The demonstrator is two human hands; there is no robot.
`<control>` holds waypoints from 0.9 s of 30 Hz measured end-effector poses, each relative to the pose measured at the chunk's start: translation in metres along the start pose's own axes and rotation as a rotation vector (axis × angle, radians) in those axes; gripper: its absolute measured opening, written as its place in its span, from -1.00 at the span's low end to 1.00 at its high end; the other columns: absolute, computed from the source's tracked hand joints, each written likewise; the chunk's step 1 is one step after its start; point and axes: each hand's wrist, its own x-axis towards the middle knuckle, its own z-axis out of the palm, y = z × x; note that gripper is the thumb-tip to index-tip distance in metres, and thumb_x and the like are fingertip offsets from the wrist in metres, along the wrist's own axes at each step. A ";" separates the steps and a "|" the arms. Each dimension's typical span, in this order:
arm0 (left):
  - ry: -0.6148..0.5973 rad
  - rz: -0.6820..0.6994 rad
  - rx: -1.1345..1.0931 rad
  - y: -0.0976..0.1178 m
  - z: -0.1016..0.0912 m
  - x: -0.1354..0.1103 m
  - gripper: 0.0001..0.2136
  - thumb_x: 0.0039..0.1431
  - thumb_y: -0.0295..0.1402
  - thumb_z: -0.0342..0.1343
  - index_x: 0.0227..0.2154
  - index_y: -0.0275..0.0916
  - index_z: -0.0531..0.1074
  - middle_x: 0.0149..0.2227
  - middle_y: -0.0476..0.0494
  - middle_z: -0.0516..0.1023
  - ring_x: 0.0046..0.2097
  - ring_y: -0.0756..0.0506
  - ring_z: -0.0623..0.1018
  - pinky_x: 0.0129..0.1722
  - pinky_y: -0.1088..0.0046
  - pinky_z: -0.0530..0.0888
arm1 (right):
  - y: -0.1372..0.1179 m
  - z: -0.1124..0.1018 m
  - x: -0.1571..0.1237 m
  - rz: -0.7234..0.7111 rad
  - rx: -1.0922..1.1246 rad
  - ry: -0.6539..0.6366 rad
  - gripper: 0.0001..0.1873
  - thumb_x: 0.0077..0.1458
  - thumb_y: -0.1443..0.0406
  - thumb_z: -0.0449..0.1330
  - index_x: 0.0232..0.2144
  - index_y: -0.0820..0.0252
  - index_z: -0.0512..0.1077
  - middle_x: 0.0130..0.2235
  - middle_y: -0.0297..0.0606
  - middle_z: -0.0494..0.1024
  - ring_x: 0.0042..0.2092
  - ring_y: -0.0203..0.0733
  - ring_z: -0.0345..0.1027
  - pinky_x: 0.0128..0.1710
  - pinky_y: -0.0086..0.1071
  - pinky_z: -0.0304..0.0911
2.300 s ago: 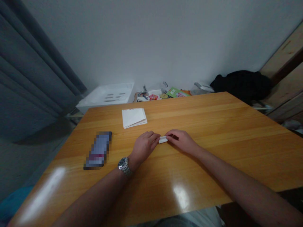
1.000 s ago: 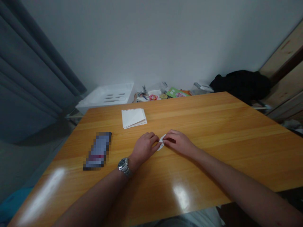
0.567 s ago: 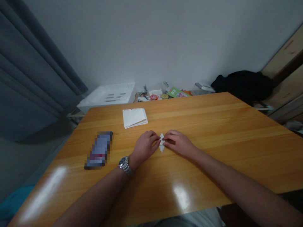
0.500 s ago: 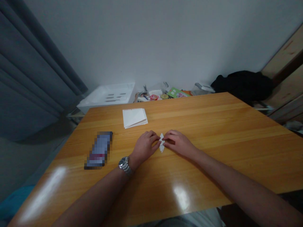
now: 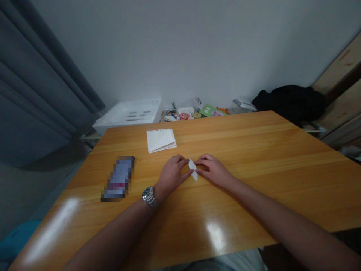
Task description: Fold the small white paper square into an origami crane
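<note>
A small folded piece of white paper lies at the middle of the wooden table, tilted with one end pointing away from me. My left hand, with a metal watch on its wrist, has its fingers curled and pinches the paper's left side. My right hand is closed on the paper's right side, fingertips meeting the left hand's. Most of the paper is hidden under the fingers.
A white notepad lies farther back on the table. A blurred-out phone-sized object sits to the left. Beyond the table are a white bin, small clutter, a black bag, a curtain at left and a wooden cabinet at right.
The paper piece was lying crosswise between my fingers; both hands have turned it until it stands lengthwise and tilted. My hands stayed in the same place.
</note>
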 end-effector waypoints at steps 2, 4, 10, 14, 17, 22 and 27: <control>0.000 0.000 0.001 0.000 0.000 0.000 -0.67 0.27 -0.12 0.16 -0.01 -0.18 0.49 -0.12 -0.18 0.48 -0.09 -0.17 0.48 -0.06 0.28 0.45 | 0.000 0.000 0.000 0.002 0.007 -0.007 -0.75 0.20 0.24 0.28 -0.07 0.11 0.55 -0.11 -0.15 0.50 -0.05 -0.07 0.40 0.00 -0.16 0.33; 0.001 0.004 0.001 0.000 0.000 0.000 -0.67 0.27 -0.13 0.16 -0.01 -0.18 0.49 -0.12 -0.17 0.49 -0.09 -0.17 0.48 -0.05 0.28 0.44 | 0.001 0.000 0.000 0.010 0.027 -0.008 -0.75 0.19 0.25 0.29 -0.07 0.12 0.54 -0.11 -0.14 0.49 -0.04 -0.07 0.39 0.01 -0.16 0.33; 0.003 -0.002 -0.003 -0.001 0.002 0.000 -0.63 0.26 -0.12 0.17 0.03 -0.19 0.44 -0.08 -0.19 0.49 -0.06 -0.18 0.48 -0.03 0.25 0.44 | 0.001 0.001 0.000 0.040 0.069 0.000 -0.76 0.17 0.28 0.30 -0.09 0.13 0.53 -0.12 -0.15 0.49 -0.05 -0.06 0.38 0.01 -0.14 0.32; 0.011 -0.017 -0.007 -0.002 0.002 0.000 -0.58 0.23 -0.12 0.20 0.06 -0.22 0.41 -0.06 -0.22 0.47 -0.03 -0.20 0.47 0.01 0.24 0.44 | 0.000 0.002 0.001 0.079 0.090 0.008 -0.79 0.13 0.32 0.30 -0.14 0.15 0.52 -0.15 -0.17 0.49 -0.10 -0.09 0.38 -0.08 -0.20 0.33; 0.005 0.006 -0.012 -0.002 0.002 0.001 -0.61 0.25 -0.14 0.19 0.05 -0.23 0.42 -0.06 -0.21 0.47 -0.03 -0.19 0.47 0.01 0.24 0.44 | -0.001 0.003 0.001 0.099 0.068 0.011 -0.84 0.11 0.32 0.31 -0.21 0.17 0.51 -0.20 -0.20 0.47 -0.16 -0.12 0.36 -0.14 -0.24 0.31; -0.002 0.048 -0.026 -0.002 0.003 0.001 -0.64 0.27 -0.13 0.16 0.04 -0.20 0.43 -0.05 -0.19 0.48 -0.04 -0.18 0.48 -0.01 0.24 0.45 | -0.003 0.003 0.002 0.085 0.027 0.011 -0.90 0.13 0.31 0.29 -0.26 0.18 0.50 -0.22 -0.20 0.46 -0.15 -0.12 0.34 -0.13 -0.25 0.27; -0.002 0.057 -0.027 -0.002 0.005 0.001 -0.58 0.27 -0.12 0.16 0.10 -0.19 0.38 -0.03 -0.20 0.48 -0.03 -0.20 0.48 0.00 0.21 0.45 | -0.003 0.002 0.003 0.104 0.047 -0.008 -0.91 0.11 0.33 0.30 -0.28 0.18 0.48 -0.23 -0.22 0.45 -0.17 -0.13 0.33 -0.14 -0.26 0.26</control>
